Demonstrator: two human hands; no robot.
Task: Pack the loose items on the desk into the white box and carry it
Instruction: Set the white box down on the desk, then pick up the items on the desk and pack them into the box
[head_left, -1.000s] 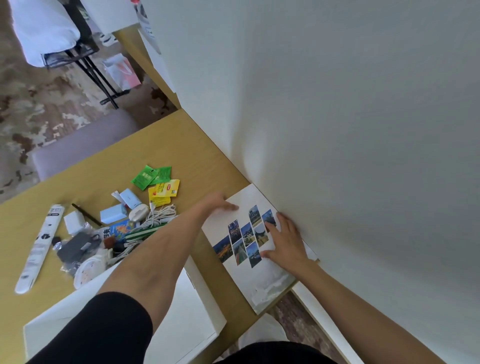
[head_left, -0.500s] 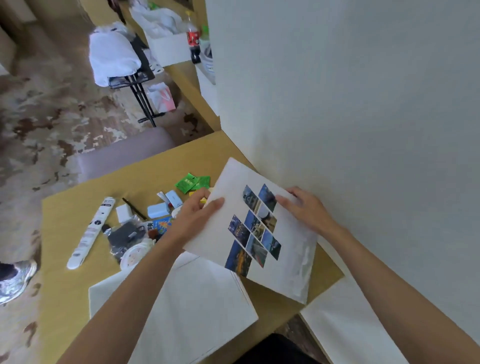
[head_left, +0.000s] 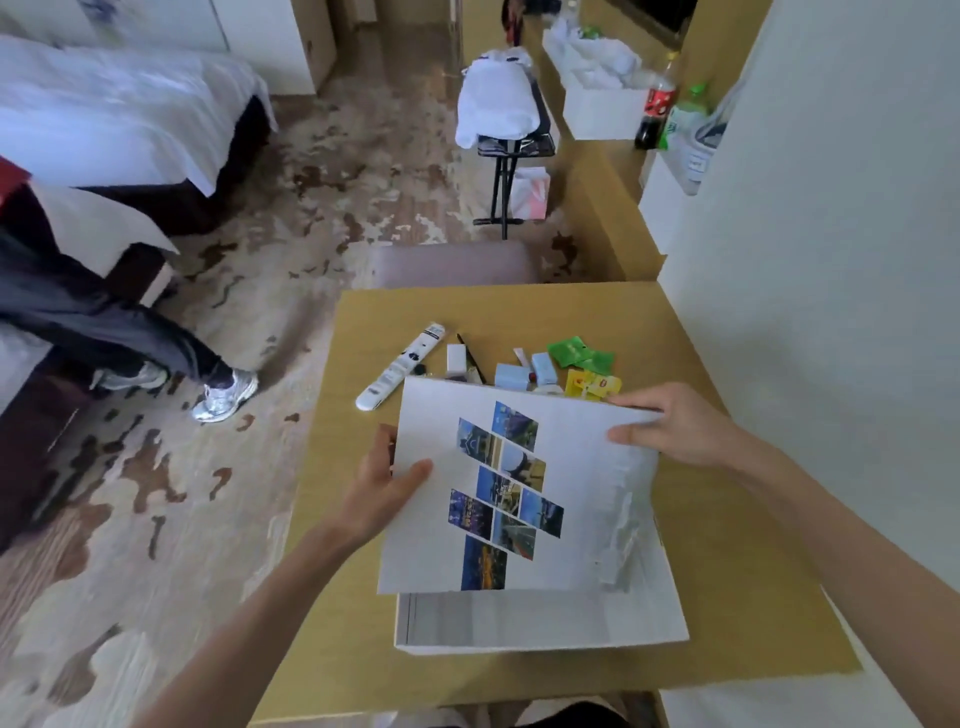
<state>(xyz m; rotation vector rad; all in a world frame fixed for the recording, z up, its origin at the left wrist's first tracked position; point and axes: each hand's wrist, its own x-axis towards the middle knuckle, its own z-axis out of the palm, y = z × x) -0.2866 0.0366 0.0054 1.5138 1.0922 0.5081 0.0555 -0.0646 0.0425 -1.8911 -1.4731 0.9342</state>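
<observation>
I hold a white booklet (head_left: 576, 467) with a diamond of small photos on its cover, flat above the white box (head_left: 540, 621), which sits on the wooden desk (head_left: 358, 322). My left hand (head_left: 384, 480) grips its left edge and my right hand (head_left: 670, 428) grips its top right corner. Beyond the booklet lie loose items: a white remote (head_left: 400, 371), a dark pen (head_left: 471, 357), a small white block (head_left: 455, 359), pale blue packets (head_left: 527, 370), green sachets (head_left: 579, 353) and yellow sachets (head_left: 592, 386). The booklet hides more of the pile.
A white wall (head_left: 831, 260) runs along the desk's right side. A padded stool (head_left: 452, 262) stands at the far edge. Another person's leg and sneaker (head_left: 223, 397) are on the patterned carpet to the left. A bed, a folding rack and bottles (head_left: 657, 104) lie further off.
The booklet was lifted off the desk by the wall and carried left over the white box. My view has swung so the room and the desk's far edge show.
</observation>
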